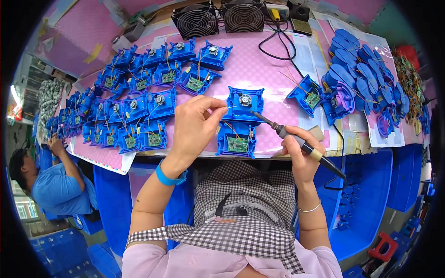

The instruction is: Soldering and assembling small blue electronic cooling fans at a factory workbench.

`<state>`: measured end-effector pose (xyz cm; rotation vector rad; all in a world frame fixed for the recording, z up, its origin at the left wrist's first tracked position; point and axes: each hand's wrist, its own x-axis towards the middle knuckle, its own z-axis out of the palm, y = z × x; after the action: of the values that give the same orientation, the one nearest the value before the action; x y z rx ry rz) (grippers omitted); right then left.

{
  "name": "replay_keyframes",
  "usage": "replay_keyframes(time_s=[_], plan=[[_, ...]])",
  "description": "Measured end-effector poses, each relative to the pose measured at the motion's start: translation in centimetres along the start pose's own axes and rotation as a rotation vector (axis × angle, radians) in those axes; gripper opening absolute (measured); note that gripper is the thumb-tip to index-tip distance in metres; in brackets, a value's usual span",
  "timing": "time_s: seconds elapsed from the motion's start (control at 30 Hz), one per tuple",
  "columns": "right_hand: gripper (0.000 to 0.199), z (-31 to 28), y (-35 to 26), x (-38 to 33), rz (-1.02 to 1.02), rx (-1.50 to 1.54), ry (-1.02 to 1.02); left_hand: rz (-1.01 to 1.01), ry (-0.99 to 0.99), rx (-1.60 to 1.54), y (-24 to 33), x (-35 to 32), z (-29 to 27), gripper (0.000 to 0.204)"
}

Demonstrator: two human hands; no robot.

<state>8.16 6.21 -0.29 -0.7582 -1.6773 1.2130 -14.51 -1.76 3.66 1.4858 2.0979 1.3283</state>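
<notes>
In front of me lies an open blue plastic housing (257,95), with a small round speaker (244,99) in its far part. A green circuit board (238,144) with thin wires sits in the near part. My left hand (197,121) is pinched over the housing's left side, its fingertips closed on a thin, light wire (231,107). My right hand (300,160) grips a soldering iron (307,147) like a pen. The iron's tip points left and lies close to the housing, just below the speaker; whether it touches cannot be told.
Several similar blue housings (157,104) stand in rows on the left. Another open housing (309,96) and a pile of blue parts (354,69) lie to the right. Two black fans (195,21) stand at the back. A co-worker (60,180) sits at far left.
</notes>
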Motion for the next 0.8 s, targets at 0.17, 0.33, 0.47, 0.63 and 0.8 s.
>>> replay_keyframes(time_s=[0.17,0.33,0.47,0.63,0.8], plan=[[0.020,1.3,-0.5,0.4,0.149,0.143,0.026,0.316,0.008,0.234,-0.8,0.6,0.9,0.009],[0.022,2.0,0.2,0.6,0.143,0.158,0.027,0.251,0.016,0.238,-0.4,1.0,1.4,0.014],[0.022,2.2,0.6,0.7,0.143,0.169,0.026,0.275,0.002,0.241,-0.8,1.3,1.7,0.014],[0.022,2.1,0.7,0.8,0.141,0.158,0.015,0.278,-0.011,0.211,-1.2,1.7,2.2,0.015],[0.021,2.0,0.8,0.8,0.122,0.155,0.009,0.276,-0.017,0.210,-1.2,1.8,2.5,0.015]])
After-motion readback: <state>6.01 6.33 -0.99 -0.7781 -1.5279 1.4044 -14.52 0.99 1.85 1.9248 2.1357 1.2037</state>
